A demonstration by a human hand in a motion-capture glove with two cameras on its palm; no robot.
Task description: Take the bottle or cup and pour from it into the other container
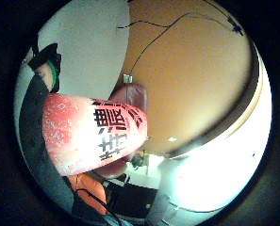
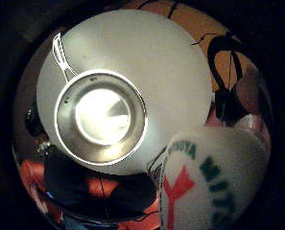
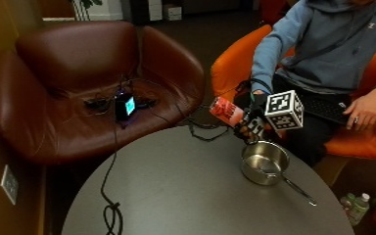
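Gloved right hand point(image 3: 256, 122) grips the red bottle point(image 3: 226, 111), held tilted above the table. The steel pot point(image 3: 264, 162) sits directly below, handle pointing near-right.

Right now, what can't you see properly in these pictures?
- Fingers of the right hand: outside view, hidden behind the marker and the bottle.
- Bottle's mouth: cut off or hidden in every view, so whether anything is pouring is unclear.
- Inside of the pot: glare in the thumb side view hides any liquid.
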